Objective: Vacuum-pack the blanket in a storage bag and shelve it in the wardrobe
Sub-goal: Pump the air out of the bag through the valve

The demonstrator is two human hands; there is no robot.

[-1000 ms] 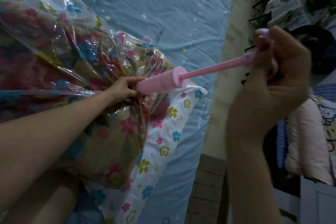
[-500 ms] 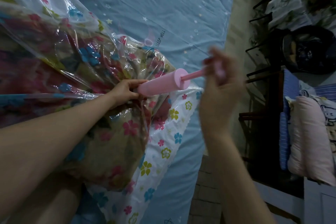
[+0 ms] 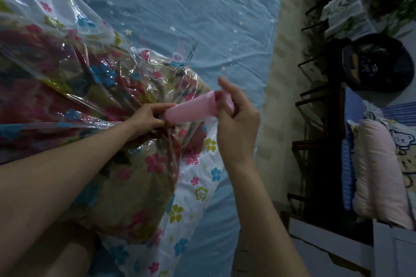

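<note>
A clear storage bag (image 3: 67, 56) printed with small flowers fills the left half of the frame, lying on a bed with a pale blue star-print sheet (image 3: 202, 18). Inside it sits the blanket (image 3: 126, 175), a bulky floral roll in browns, reds and blues, with the plastic crinkled tight over it. A pink hand pump (image 3: 191, 109) juts from the bag at the middle of the frame, its barrel pointing up and to the right. The left hand (image 3: 146, 119) has its grip closed round the base of the pump where it meets the bag. The right hand (image 3: 236, 114) has its fingers curled round the pump's outer end, grasping it there; the index finger points upward. At the right edge of the frame stands a dark rack (image 3: 315, 108), with a pink pillow (image 3: 378, 175) beside it.
</note>
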